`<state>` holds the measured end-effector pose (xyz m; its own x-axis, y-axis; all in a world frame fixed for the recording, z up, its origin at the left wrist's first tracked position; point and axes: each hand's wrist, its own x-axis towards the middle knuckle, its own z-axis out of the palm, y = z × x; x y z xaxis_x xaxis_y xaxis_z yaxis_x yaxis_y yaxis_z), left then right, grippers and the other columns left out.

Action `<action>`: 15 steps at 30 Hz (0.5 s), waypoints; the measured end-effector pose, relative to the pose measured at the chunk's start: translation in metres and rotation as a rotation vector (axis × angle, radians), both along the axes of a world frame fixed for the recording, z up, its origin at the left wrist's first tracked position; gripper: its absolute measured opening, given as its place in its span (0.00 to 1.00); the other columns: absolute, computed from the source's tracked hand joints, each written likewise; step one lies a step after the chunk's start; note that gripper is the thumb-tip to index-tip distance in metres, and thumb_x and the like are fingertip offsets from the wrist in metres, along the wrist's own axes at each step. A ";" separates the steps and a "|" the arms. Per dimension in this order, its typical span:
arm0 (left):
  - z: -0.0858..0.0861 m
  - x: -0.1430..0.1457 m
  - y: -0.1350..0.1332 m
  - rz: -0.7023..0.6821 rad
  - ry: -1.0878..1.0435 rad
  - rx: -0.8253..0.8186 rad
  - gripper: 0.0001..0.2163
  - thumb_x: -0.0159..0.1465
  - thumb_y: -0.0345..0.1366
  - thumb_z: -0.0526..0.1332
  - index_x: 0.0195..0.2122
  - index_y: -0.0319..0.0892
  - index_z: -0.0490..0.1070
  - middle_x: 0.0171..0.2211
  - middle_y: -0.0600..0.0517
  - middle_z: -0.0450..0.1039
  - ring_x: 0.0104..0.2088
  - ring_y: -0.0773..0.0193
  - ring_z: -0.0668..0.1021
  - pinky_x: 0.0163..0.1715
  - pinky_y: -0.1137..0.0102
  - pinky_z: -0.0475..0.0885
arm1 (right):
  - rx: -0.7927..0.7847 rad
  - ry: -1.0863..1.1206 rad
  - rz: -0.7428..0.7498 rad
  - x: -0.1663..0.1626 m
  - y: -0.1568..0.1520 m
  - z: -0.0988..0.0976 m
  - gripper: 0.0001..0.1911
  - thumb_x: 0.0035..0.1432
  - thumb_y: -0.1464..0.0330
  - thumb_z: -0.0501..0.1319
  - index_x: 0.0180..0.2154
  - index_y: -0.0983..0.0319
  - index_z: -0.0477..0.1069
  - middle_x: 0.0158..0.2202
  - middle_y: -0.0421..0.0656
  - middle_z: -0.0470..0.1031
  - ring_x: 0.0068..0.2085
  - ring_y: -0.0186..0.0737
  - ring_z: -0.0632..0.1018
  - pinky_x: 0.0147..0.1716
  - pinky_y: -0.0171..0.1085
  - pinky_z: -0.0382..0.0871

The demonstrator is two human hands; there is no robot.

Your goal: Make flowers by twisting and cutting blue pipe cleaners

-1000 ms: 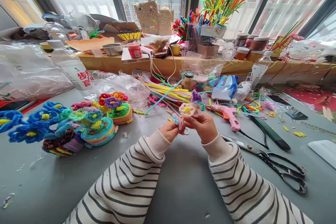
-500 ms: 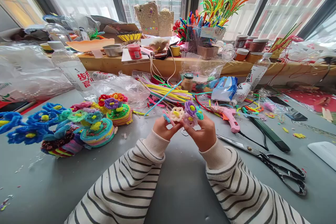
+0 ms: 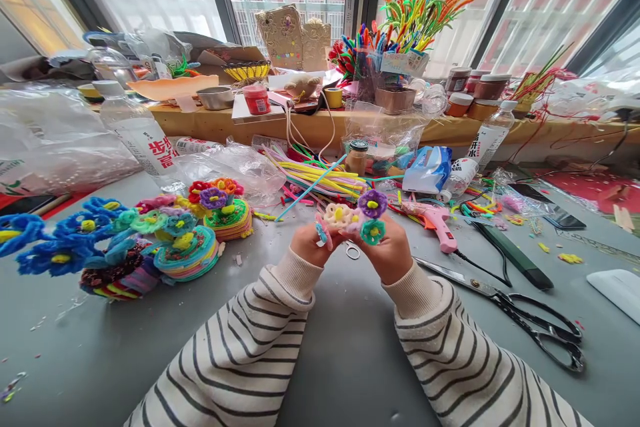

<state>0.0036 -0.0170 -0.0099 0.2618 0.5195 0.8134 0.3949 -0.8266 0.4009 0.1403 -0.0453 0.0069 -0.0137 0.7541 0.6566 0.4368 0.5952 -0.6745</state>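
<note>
Between both hands, above the grey table, is a small cluster of pipe-cleaner flowers. It has a cream flower (image 3: 338, 215) with a yellow centre, a purple flower (image 3: 373, 203), a teal flower (image 3: 373, 231) and a pink and light-blue one (image 3: 323, 232). My left hand (image 3: 311, 245) is closed on the cluster's left side. My right hand (image 3: 389, 252) grips it from the right, under the purple and teal flowers. Whatever lies behind the flowers is hidden. A small white ring (image 3: 353, 251) shows just below the fingers, perhaps a scissor handle.
Finished-looking flower pieces with blue flowers (image 3: 85, 225) and layered round bases (image 3: 186, 257) stand at left. Right of the hands lie a pink glue gun (image 3: 439, 223), large black-handled scissors (image 3: 533, 320) and a dark green bar (image 3: 515, 257). Loose pipe cleaners (image 3: 320, 173) are piled behind.
The cluster has turned in my fingers: the purple flower has shifted right and the teal one now faces me fully. My right hand has tilted slightly; the white ring shows more.
</note>
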 end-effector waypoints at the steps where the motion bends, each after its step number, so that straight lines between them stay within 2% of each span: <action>1: 0.000 0.000 0.000 0.013 0.010 -0.001 0.04 0.49 0.32 0.58 0.25 0.39 0.71 0.27 0.48 0.74 0.29 0.63 0.75 0.29 0.73 0.71 | -0.017 0.016 0.013 0.000 0.001 -0.001 0.02 0.43 0.70 0.59 0.24 0.62 0.67 0.27 0.41 0.69 0.30 0.35 0.70 0.29 0.33 0.64; 4: 0.000 -0.002 0.002 0.069 -0.015 -0.027 0.04 0.49 0.34 0.58 0.25 0.40 0.71 0.25 0.51 0.74 0.27 0.66 0.75 0.28 0.75 0.71 | -0.101 0.067 0.042 0.000 0.003 -0.004 0.07 0.43 0.67 0.59 0.28 0.62 0.66 0.28 0.41 0.68 0.30 0.35 0.70 0.31 0.34 0.65; 6: 0.000 -0.006 0.008 0.186 -0.091 -0.054 0.05 0.47 0.36 0.59 0.22 0.41 0.70 0.23 0.52 0.74 0.27 0.66 0.75 0.27 0.74 0.70 | -0.181 0.093 0.077 -0.001 0.004 -0.007 0.12 0.43 0.66 0.59 0.33 0.62 0.64 0.28 0.41 0.66 0.27 0.33 0.70 0.29 0.34 0.66; 9: 0.001 -0.021 0.021 0.538 -0.232 -0.121 0.08 0.45 0.39 0.60 0.20 0.39 0.67 0.20 0.52 0.72 0.23 0.65 0.74 0.24 0.71 0.69 | -0.284 0.099 0.157 -0.002 0.005 -0.011 0.18 0.44 0.67 0.58 0.40 0.62 0.59 0.31 0.41 0.65 0.24 0.29 0.68 0.26 0.33 0.66; 11: 0.004 -0.035 0.030 0.757 -0.212 -0.157 0.10 0.42 0.40 0.61 0.16 0.39 0.64 0.15 0.51 0.68 0.20 0.63 0.72 0.22 0.68 0.68 | -0.325 0.085 0.189 -0.004 0.004 -0.014 0.18 0.45 0.68 0.57 0.41 0.62 0.58 0.32 0.41 0.64 0.23 0.28 0.67 0.25 0.32 0.66; 13: 0.008 -0.048 0.036 0.750 -0.178 -0.167 0.08 0.43 0.37 0.60 0.14 0.39 0.63 0.15 0.51 0.68 0.20 0.64 0.71 0.22 0.69 0.67 | -0.347 0.074 0.196 -0.005 0.004 -0.018 0.17 0.45 0.68 0.56 0.40 0.63 0.58 0.32 0.41 0.64 0.23 0.28 0.67 0.24 0.32 0.65; 14: 0.010 -0.052 0.038 0.702 -0.156 -0.171 0.07 0.44 0.36 0.60 0.15 0.39 0.63 0.17 0.52 0.69 0.22 0.65 0.72 0.23 0.71 0.67 | -0.354 0.067 0.199 -0.006 0.004 -0.020 0.17 0.45 0.68 0.56 0.40 0.63 0.59 0.32 0.41 0.64 0.23 0.28 0.67 0.24 0.32 0.65; 15: 0.012 -0.056 0.039 0.576 -0.107 -0.169 0.06 0.44 0.36 0.59 0.17 0.40 0.64 0.20 0.52 0.70 0.23 0.66 0.72 0.24 0.72 0.67 | -0.361 0.059 0.204 -0.006 0.004 -0.021 0.17 0.45 0.68 0.56 0.39 0.63 0.59 0.32 0.41 0.64 0.24 0.28 0.67 0.24 0.32 0.65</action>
